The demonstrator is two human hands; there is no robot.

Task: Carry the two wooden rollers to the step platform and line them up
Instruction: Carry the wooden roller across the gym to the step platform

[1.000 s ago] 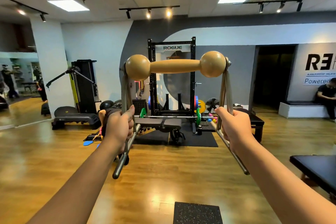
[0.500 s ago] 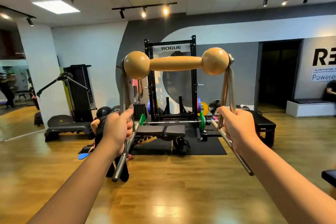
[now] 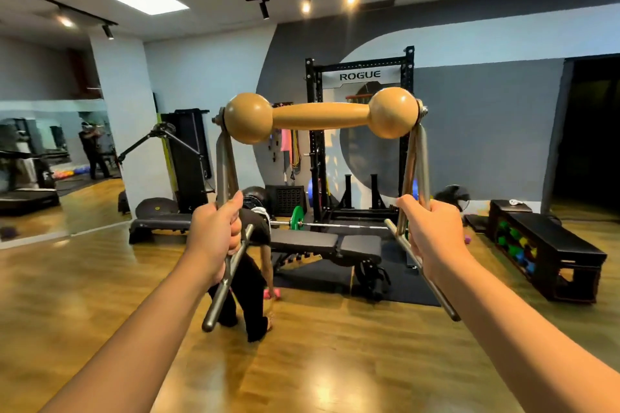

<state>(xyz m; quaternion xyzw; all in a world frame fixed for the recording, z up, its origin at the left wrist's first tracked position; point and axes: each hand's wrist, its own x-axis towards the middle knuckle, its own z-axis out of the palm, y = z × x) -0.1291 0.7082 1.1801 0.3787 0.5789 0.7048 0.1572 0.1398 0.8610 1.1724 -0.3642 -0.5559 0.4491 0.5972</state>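
A wooden roller (image 3: 320,117), dumbbell-shaped with a round ball at each end, is held up at chest height on grey metal handle bars. My left hand (image 3: 214,235) grips the bars on the left side (image 3: 224,164). My right hand (image 3: 432,233) grips the bars on the right side (image 3: 416,164). On each side more than one bar passes through my fist, and one sticks out below toward me. Only one wooden roller is visible. A black step platform (image 3: 157,223) lies on the floor at the left, by the pillar.
A person (image 3: 248,282) bends over on the wooden floor just ahead, behind my left hand. Behind them stand a black bench (image 3: 322,243), a loaded barbell and the Rogue rack (image 3: 359,144). A black box with coloured dumbbells (image 3: 547,248) stands at the right; a mirror wall fills the left.
I have moved forward toward the rack and bench, which look larger. The view has swung right and the bent person is closer. Both hands keep their grip on the bars.
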